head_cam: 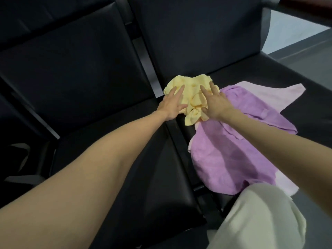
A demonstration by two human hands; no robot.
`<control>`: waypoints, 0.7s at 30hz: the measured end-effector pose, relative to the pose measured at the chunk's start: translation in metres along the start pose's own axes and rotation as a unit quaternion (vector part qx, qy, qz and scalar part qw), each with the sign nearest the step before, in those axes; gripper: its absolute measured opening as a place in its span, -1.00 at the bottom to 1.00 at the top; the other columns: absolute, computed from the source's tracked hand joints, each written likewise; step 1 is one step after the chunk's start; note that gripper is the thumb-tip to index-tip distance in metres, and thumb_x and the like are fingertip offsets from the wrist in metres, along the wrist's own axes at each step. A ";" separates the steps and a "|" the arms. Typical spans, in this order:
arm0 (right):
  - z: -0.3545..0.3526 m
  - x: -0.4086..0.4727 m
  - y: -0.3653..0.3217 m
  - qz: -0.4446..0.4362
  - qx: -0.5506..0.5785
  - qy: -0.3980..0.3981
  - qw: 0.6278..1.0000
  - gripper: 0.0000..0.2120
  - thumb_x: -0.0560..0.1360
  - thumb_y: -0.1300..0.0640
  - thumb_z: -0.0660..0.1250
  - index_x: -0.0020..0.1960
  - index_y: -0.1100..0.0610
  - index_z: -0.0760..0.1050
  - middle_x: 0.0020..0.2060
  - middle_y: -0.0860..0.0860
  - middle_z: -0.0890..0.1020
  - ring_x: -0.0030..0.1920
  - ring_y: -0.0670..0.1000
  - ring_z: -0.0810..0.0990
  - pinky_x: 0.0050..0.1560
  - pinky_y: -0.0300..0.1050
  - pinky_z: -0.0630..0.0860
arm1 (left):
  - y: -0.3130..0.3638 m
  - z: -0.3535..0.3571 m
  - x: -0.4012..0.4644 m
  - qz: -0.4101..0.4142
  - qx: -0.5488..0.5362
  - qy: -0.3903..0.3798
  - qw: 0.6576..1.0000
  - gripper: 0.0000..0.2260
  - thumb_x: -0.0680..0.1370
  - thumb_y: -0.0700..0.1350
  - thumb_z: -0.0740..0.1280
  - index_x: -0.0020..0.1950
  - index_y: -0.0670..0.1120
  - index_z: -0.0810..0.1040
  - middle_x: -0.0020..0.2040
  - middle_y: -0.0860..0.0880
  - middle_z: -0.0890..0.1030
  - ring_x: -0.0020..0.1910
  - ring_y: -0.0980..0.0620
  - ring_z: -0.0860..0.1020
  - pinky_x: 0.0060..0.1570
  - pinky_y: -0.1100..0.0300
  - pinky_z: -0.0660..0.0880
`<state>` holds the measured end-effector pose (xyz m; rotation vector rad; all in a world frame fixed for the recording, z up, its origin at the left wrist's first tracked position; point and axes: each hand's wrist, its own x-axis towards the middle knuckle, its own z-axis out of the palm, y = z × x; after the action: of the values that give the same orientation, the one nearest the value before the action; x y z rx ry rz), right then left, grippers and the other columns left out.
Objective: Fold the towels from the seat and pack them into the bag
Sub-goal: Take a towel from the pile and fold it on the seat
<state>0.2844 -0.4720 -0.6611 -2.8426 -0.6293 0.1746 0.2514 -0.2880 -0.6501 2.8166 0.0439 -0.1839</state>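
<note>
- A crumpled yellow towel (192, 94) lies at the far left corner of the right-hand black seat (269, 83), close to the gap between the two seats
- The left hand (172, 105) lies with fingers straight and spread, its fingertips on the left edge of the yellow towel and its palm over the seat edge
- The right hand (214, 103) also has straight, spread fingers, laid flat on the right side of the yellow towel, with its thumb near the knotted lower end of the cloth
- Neither hand pinches or curls round anything
- A purple towel (233, 150) is spread loosely on the same seat, near and right of the yellow one, touching it under the right hand
- A pale pink towel (269, 94) lies under the purple towel, showing at the far right and along the near edge
- The left-hand black seat (111, 159) sits under the left forearm
- A cream trouser leg (260, 218) shows at the near right
- A dark shape, perhaps a bag, at the near left is too dim to tell
</note>
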 end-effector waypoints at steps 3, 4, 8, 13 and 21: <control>0.009 0.018 0.008 -0.001 -0.006 0.004 1.000 -0.37 0.52 -0.01 0.24 0.50 -0.01 0.06 0.52 0.17 0.01 0.45 0.25 0.19 0.34 0.16 0.28 | 0.007 0.006 0.022 -0.022 0.034 -0.017 0.999 -0.36 0.61 0.04 0.24 0.59 0.05 -0.03 0.59 -0.10 -0.05 0.53 -0.20 0.03 0.44 -0.14 0.17; 0.012 0.019 0.010 0.000 -0.015 0.001 1.000 -0.47 0.51 0.00 0.23 0.44 0.02 0.18 0.48 0.19 0.12 0.41 0.23 0.24 0.32 0.14 0.27 | 0.009 0.010 0.027 -0.024 0.052 -0.037 0.998 -0.38 0.62 0.04 0.24 0.58 0.05 -0.01 0.59 -0.10 -0.06 0.53 -0.21 0.01 0.45 -0.14 0.16; 0.025 0.007 0.011 0.008 -0.009 0.029 1.000 -0.70 0.51 0.17 0.23 0.23 0.14 0.37 0.20 0.18 0.40 0.14 0.20 0.42 0.19 0.05 0.32 | 0.015 0.026 0.032 -0.034 0.041 -0.064 0.997 -0.45 0.58 -0.06 0.30 0.53 0.02 0.17 0.55 -0.08 0.12 0.48 -0.23 0.13 0.42 -0.17 0.20; 0.021 -0.012 0.002 0.009 0.071 0.079 0.994 -0.74 0.47 0.34 0.25 0.15 0.20 0.46 0.04 0.15 0.48 -0.06 0.13 0.47 -0.06 -0.03 0.46 | 0.018 0.022 0.012 0.000 -0.066 -0.004 0.998 -0.82 0.53 -0.30 0.16 0.09 -0.15 0.46 0.09 -0.06 0.42 0.04 -0.08 0.38 -0.07 0.28 0.39; -0.032 -0.062 -0.052 -0.032 0.269 0.223 0.936 -0.73 0.39 0.41 0.22 0.01 0.21 0.54 -0.06 0.09 0.60 -0.04 0.04 0.50 -0.11 -0.20 0.31 | -0.002 -0.055 -0.059 -0.028 -0.279 0.126 0.952 -0.85 0.48 -0.32 0.27 -0.05 -0.13 0.56 -0.09 -0.04 0.57 -0.09 0.02 0.52 -0.21 0.23 0.46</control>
<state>0.2130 -0.4589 -0.6130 -2.2182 -0.4802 -0.2672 0.1991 -0.2696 -0.5906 2.2554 0.2002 0.1579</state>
